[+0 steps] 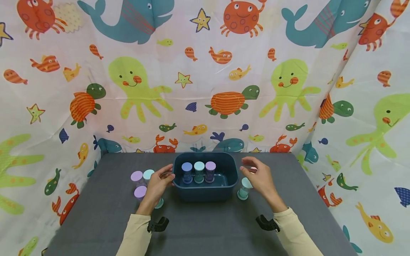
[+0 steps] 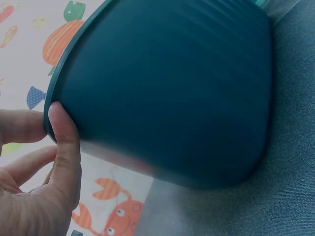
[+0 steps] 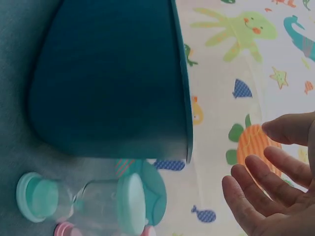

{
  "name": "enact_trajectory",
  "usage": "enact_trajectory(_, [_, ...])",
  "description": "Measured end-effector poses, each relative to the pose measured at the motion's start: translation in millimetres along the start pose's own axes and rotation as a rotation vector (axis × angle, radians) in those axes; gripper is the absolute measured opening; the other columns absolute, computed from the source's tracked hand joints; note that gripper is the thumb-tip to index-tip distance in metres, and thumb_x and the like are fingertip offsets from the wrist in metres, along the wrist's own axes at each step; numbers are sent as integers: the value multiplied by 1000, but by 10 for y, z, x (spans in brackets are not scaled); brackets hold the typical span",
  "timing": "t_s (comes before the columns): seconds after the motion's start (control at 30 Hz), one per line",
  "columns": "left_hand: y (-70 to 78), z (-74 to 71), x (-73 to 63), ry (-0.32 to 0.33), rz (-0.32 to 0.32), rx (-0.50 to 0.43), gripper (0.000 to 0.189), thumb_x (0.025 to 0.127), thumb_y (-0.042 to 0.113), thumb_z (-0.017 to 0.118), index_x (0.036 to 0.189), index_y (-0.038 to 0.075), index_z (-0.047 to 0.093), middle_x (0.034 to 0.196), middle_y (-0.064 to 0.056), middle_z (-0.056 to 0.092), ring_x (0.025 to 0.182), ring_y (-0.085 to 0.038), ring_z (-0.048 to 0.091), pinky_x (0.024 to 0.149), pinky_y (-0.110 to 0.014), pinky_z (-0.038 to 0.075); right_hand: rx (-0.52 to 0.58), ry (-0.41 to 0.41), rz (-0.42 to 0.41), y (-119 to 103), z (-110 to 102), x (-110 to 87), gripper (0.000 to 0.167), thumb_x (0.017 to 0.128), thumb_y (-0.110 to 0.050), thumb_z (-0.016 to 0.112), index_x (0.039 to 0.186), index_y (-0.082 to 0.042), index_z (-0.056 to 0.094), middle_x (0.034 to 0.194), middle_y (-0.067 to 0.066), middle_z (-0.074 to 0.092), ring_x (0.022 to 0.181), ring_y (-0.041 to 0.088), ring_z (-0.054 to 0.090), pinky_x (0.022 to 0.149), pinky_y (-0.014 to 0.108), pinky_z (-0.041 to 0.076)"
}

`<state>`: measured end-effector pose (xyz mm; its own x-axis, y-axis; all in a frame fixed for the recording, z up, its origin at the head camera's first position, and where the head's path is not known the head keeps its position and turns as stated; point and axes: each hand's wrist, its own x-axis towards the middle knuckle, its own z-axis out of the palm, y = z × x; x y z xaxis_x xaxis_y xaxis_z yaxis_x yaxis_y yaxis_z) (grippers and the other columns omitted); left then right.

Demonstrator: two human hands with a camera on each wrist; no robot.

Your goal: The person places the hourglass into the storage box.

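Observation:
A dark blue plastic bin (image 1: pixel 205 195) stands in the middle of the grey table. Inside it, upright along the left and middle, are a blue-capped sand timer (image 1: pixel 187 173), a mint-capped sand timer (image 1: pixel 199 172) and a purple-capped sand timer (image 1: pixel 210 172). My left hand (image 1: pixel 159 183) pinches the bin's left rim, thumb on the outer wall. To the bin's right, apart from it, my right hand (image 1: pixel 260 176) hovers with loosely bent fingers and holds nothing. Below that hand stands another mint sand timer (image 3: pixel 101 204), with a pink one (image 3: pixel 65 229) partly hidden behind it.
Left of the bin, beside my left forearm, several sand timers stand on the table, among them a purple-capped one (image 1: pixel 136 176) and a mint-capped one (image 1: pixel 148 175). A curtain (image 1: pixel 198 78) printed with sea animals hangs behind the table and along its sides.

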<state>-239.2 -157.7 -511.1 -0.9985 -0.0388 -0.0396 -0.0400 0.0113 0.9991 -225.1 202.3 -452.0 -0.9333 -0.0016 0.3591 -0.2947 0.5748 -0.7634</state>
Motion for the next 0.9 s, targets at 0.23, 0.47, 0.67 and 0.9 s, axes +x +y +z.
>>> enact_trajectory(0.23, [1,-1,6,1,-6,2,46,94,3,61,140,7,53,133,-18,55,96,-14,58,69,-20,55,21,17,11,192,-84,-101,31,91,-18,70,120,-8,64,118,13,69,104,28,69,92,44,55])
enact_trajectory(0.47, [19,18,19,-5,2,3,46,94,4,61,140,7,53,133,-18,54,100,-19,58,70,-21,55,-3,-1,9,371,-84,-238,37,90,-21,72,123,-7,63,121,13,67,111,32,65,89,41,57])
enact_trajectory(0.67, [26,25,14,-4,-2,-4,47,94,4,62,140,7,53,133,-17,54,101,-21,58,70,-21,55,21,47,0,486,-2,-322,41,88,-19,74,125,-7,61,123,11,66,112,30,64,96,38,53])
enact_trajectory(0.9, [12,9,5,4,-1,-7,47,94,3,62,140,7,53,131,-17,54,97,-17,59,69,-21,55,100,97,12,590,100,-358,44,88,-17,74,128,-5,60,125,15,66,114,34,63,99,40,50])
